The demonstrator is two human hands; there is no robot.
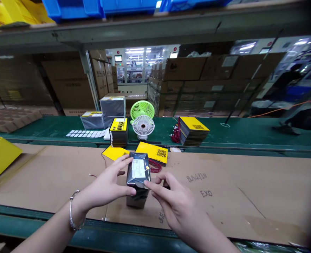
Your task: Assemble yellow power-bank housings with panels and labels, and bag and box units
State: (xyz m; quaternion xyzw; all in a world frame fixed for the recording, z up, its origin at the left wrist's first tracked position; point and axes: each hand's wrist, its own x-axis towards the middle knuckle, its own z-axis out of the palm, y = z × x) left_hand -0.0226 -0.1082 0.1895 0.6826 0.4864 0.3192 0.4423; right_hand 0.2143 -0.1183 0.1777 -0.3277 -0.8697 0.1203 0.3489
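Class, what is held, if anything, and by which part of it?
The dark wrapped box: the left hand spans its upper left side, the right hand touches the top's front edge. A firm grip cannot be told.

One head-worn camera looks forward and down, close over the cardboard sheet (pixel 245 175).

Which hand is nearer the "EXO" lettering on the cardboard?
Right. The right hand is left of the lettering, a fingertip at the wrapped box; the left hand is farther away, at the box's left side.
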